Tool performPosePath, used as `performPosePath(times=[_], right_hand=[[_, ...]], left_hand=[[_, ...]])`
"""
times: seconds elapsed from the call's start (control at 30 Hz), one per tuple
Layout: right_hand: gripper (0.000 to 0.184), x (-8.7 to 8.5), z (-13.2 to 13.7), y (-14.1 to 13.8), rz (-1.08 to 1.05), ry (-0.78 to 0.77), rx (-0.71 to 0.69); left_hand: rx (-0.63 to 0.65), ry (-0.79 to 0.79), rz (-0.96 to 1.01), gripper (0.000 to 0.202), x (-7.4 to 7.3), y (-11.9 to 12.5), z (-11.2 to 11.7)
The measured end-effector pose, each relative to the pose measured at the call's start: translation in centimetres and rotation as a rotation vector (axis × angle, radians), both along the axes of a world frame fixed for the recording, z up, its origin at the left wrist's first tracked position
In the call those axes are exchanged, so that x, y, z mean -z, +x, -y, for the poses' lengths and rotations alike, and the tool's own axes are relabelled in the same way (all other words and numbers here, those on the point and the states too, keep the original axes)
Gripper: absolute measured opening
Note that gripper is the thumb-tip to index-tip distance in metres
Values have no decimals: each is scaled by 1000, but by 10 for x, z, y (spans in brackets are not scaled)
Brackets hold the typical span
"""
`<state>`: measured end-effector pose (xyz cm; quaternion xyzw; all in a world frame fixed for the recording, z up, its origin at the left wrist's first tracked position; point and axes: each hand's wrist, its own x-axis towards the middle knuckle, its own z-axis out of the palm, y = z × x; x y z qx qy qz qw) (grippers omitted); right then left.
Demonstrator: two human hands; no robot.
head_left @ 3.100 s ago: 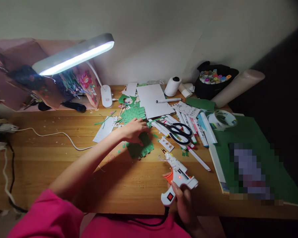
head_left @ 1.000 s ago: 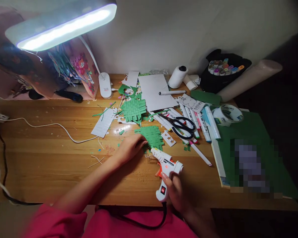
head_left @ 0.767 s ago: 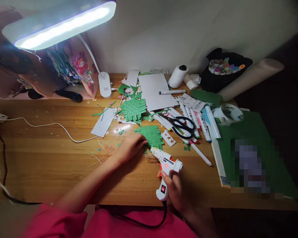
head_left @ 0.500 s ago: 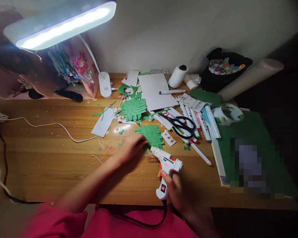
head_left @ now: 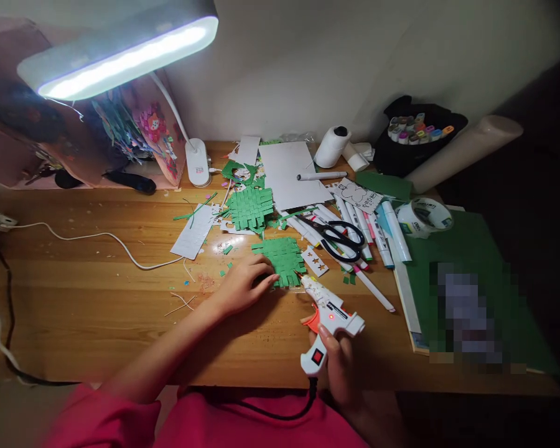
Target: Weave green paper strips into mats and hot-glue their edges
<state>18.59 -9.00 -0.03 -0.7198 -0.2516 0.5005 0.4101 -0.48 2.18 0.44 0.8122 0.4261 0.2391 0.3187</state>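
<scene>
Nearest to us, a pink top (head_left: 242,423) fills the bottom edge, and a black cord (head_left: 294,416) loops across it to the glue gun (head_left: 336,317). Our right hand (head_left: 340,359) is wrapped firmly round the handle of that gun (a small red light glows on its side). The nozzle end points away and leftward, just beside the near right corner of a woven green mat (head_left: 284,255); we cannot tell whether it touches.

The mat lies flat on the wooden desk (head_left: 121,311), midway across our view. Our left hand (head_left: 245,283) is at its near left corner, fingers bent; we cannot tell whether they pinch the strips or only press on them.

Right of the mat we see a white card with star cut-outs (head_left: 310,259), then black-handled scissors (head_left: 321,228) on a heap of white markers (head_left: 374,291). Farther back, a second woven piece (head_left: 249,208) lies beside a white sheet (head_left: 284,168). A roll of tape (head_left: 410,224) sits toward the right. By the wall stand a lamp base (head_left: 198,165), a spool of thread (head_left: 330,151) and a black marker holder (head_left: 394,163).
</scene>
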Motion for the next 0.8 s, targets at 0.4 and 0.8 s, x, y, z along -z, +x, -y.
performPosePath(times=[0.4, 0.8], right_hand=[[26, 1, 5, 3, -10, -11, 36], [32, -9, -5, -8, -37, 17, -86]], left_hand=[[-65, 169, -429, 36, -10, 18, 5], [-164, -11, -249, 12, -11, 21, -8]])
